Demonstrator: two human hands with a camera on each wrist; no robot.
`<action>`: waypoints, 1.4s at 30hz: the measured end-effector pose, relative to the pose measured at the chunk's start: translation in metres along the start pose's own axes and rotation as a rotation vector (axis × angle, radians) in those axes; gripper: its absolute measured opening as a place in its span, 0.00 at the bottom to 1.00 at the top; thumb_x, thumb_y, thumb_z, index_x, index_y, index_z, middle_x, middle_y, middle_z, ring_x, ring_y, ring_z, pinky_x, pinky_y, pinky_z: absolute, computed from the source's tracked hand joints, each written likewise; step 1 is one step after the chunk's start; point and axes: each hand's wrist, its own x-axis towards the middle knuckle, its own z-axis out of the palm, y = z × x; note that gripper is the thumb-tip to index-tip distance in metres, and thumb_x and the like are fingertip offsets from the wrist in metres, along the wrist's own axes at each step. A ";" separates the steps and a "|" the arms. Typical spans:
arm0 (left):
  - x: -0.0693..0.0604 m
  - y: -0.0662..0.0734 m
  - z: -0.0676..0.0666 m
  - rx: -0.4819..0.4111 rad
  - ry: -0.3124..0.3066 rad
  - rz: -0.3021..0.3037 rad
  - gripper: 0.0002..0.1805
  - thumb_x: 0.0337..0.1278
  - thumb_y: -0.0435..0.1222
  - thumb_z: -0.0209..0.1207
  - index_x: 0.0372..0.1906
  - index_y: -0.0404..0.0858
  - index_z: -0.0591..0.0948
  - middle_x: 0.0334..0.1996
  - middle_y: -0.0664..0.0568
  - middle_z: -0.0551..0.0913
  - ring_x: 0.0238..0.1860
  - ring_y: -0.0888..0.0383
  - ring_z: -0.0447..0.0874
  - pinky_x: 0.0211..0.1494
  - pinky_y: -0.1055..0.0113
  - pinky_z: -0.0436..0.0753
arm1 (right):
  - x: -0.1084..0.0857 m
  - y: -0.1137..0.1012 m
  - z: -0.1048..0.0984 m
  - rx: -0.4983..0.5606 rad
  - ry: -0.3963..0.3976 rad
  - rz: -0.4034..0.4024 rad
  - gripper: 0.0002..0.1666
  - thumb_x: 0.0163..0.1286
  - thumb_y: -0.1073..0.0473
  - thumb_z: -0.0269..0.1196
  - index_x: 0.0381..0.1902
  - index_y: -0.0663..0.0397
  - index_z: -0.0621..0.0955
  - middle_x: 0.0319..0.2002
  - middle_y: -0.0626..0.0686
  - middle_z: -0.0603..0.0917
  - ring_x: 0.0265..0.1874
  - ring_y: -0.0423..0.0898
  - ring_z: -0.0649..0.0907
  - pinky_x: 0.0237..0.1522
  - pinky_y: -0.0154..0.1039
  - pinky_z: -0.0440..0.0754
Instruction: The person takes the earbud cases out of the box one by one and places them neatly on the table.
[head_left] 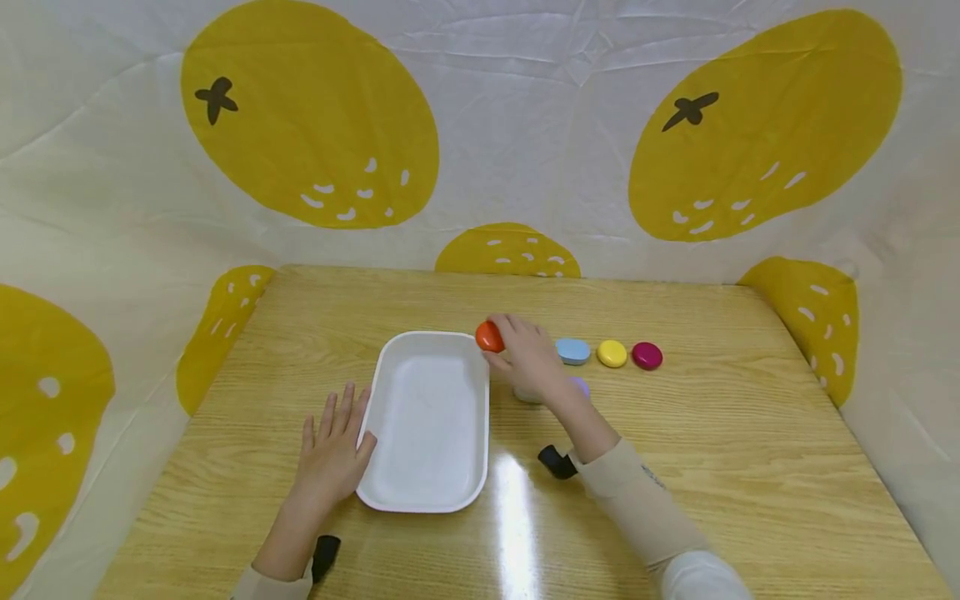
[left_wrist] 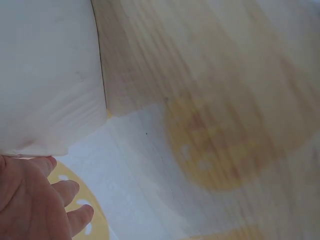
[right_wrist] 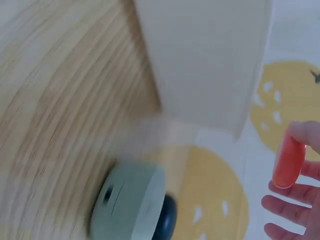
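Observation:
A white rectangular tray (head_left: 427, 425) stands on the table, with nothing lying in it. My left hand (head_left: 330, 458) lies at its left wall, fingers straight and the thumb over the rim. In the left wrist view those fingers (left_wrist: 65, 192) reach along the tray's outer side. My right hand (head_left: 531, 360) pinches a smooth, rounded orange-red disc (head_left: 489, 337) between thumb and fingers, by the tray's far right corner. The right wrist view shows the disc (right_wrist: 289, 162) edge-on and raised beside the tray wall (right_wrist: 205, 60).
Right of the hand sit a light blue oval piece (head_left: 573, 352), a yellow disc (head_left: 612, 353) and a magenta disc (head_left: 647, 356). A lilac piece (head_left: 581, 387) and a pale piece (head_left: 527, 396) are partly hidden under the right forearm. A patterned cloth (head_left: 510, 150) hangs behind the table.

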 end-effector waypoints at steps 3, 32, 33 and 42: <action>0.000 -0.001 0.001 -0.001 0.002 0.001 0.32 0.67 0.44 0.38 0.72 0.42 0.45 0.72 0.42 0.40 0.70 0.38 0.34 0.65 0.35 0.35 | -0.015 0.023 -0.006 0.023 0.021 0.048 0.30 0.64 0.49 0.59 0.60 0.56 0.66 0.54 0.58 0.73 0.54 0.56 0.72 0.55 0.54 0.68; -0.002 0.000 0.001 -0.024 0.023 0.003 0.32 0.66 0.44 0.40 0.72 0.42 0.48 0.72 0.41 0.42 0.70 0.38 0.36 0.64 0.35 0.36 | -0.116 0.124 0.005 -0.099 -0.085 0.244 0.31 0.61 0.56 0.62 0.57 0.63 0.66 0.56 0.70 0.69 0.52 0.66 0.71 0.48 0.66 0.68; -0.002 -0.001 0.002 -0.023 0.023 0.004 0.32 0.66 0.44 0.40 0.72 0.42 0.48 0.72 0.41 0.42 0.70 0.38 0.36 0.65 0.36 0.36 | -0.117 0.125 0.006 -0.102 -0.094 0.244 0.31 0.61 0.57 0.62 0.57 0.64 0.65 0.55 0.70 0.70 0.51 0.67 0.71 0.47 0.65 0.68; -0.001 0.000 0.002 -0.022 0.022 0.007 0.32 0.66 0.44 0.39 0.72 0.42 0.47 0.72 0.41 0.41 0.70 0.38 0.35 0.64 0.35 0.36 | -0.120 0.127 0.004 -0.068 -0.137 0.282 0.31 0.61 0.57 0.62 0.58 0.64 0.64 0.50 0.67 0.72 0.48 0.66 0.72 0.47 0.65 0.68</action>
